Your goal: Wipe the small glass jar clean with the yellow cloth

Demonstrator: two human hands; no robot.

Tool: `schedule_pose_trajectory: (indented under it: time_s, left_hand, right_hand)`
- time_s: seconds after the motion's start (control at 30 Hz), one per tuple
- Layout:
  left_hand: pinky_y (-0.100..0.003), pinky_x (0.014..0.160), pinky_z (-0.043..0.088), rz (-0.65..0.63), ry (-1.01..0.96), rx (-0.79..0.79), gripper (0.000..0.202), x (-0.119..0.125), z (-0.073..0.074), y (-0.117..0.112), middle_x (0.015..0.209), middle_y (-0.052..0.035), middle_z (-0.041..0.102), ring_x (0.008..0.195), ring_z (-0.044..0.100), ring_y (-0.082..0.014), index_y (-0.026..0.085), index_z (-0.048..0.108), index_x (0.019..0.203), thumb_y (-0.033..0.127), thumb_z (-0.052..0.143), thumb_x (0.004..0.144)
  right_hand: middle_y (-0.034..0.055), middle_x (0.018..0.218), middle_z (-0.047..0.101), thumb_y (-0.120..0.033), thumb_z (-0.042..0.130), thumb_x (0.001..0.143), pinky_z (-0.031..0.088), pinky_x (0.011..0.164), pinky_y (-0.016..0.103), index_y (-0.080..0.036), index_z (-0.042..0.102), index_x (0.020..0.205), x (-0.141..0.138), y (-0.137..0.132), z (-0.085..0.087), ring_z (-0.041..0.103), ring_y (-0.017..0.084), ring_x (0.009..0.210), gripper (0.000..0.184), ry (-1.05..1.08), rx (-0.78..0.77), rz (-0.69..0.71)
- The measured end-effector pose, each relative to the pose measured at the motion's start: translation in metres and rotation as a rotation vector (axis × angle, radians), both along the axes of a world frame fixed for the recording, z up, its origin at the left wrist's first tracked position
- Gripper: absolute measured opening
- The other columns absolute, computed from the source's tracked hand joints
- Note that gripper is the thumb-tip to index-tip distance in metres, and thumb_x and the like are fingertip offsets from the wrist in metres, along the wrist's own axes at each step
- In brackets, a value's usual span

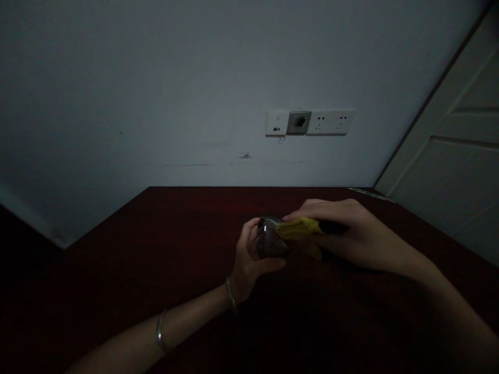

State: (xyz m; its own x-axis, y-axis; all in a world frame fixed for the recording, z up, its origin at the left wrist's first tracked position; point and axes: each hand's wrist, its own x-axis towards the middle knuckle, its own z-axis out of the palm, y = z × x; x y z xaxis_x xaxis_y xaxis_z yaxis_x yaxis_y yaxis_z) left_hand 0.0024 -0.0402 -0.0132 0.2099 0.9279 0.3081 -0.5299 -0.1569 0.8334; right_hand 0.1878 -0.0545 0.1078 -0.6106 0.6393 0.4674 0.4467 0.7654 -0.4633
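Over the table (156, 249), toward its far edge, our left hand (249, 262) closes round a small dark object (271, 243) while our right hand (351, 234) grips a yellow thing (298, 227) against its top; the object seems hard, light and slippery, best held by its sides

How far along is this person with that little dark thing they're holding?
Mid-job, it seems. Done: nothing I can confirm; the light is too dim. In hand: the left hand grips a small dark object over the table while the right hand presses a yellow item to its top. Remaining: neither is set down yet.
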Motion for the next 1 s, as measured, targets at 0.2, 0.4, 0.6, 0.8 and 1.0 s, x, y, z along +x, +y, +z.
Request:
schedule_pose_trajectory:
  time_s: [0.2,0.4,0.6,0.8,1.0]
  left_hand:
    - [-0.043,0.094,0.046,-0.019,0.016,0.005,0.083,-0.001,-0.006,-0.006,0.113,-0.004,0.059,0.106,0.056,-0.0247,0.024,0.044,0.119,0.011,0.086,0.049]
    - [-0.043,0.095,0.045,-0.013,0.007,-0.014,0.082,0.002,-0.003,-0.004,0.114,-0.0036,0.058,0.11,0.054,-0.0256,0.024,0.045,0.118,0.011,0.086,0.049]
    - [-0.043,0.095,0.044,-0.015,0.009,-0.01,0.083,0.003,-0.006,0.0,0.114,-0.0044,0.058,0.11,0.054,-0.026,0.024,0.044,0.118,0.01,0.086,0.048]
    - [-0.04,0.093,0.045,-0.005,0.02,0.004,0.081,0.002,-0.009,0.002,0.11,-0.0041,0.06,0.106,0.056,-0.0244,0.023,0.045,0.118,0.011,0.086,0.049]
    - [-0.043,0.094,0.045,-0.004,0.057,0.0,0.082,0.002,-0.011,-0.002,0.115,-0.005,0.058,0.11,0.054,-0.0261,0.024,0.045,0.118,0.011,0.087,0.048]
  right_hand:
    - [0.002,0.103,0.072,-0.025,0.068,0.081,0.05,0.085,0.027,-0.02,0.068,0.103,0.0,0.013,-0.015,0.067,0.016,0.093,0.022,0.098,0.027,-0.141]
    - [0.0035,0.099,0.071,-0.017,0.066,0.081,0.051,0.079,0.026,-0.019,0.068,0.105,-0.002,0.013,-0.014,0.066,0.015,0.09,0.024,0.05,0.056,-0.045]
    - [0.0027,0.088,0.068,-0.012,0.061,0.084,0.048,0.067,0.021,-0.019,0.068,0.104,0.0,0.008,-0.007,0.063,0.012,0.077,0.022,-0.023,-0.013,0.097]
    - [0.0018,0.083,0.065,-0.007,0.058,0.082,0.046,0.058,0.02,-0.02,0.069,0.099,-0.004,0.001,-0.003,0.061,0.011,0.068,0.024,-0.108,-0.095,0.082]
    - [0.0055,0.101,0.07,-0.016,0.06,0.084,0.05,0.08,0.029,-0.019,0.066,0.107,0.002,0.013,-0.012,0.065,0.017,0.091,0.024,-0.008,0.085,-0.084]
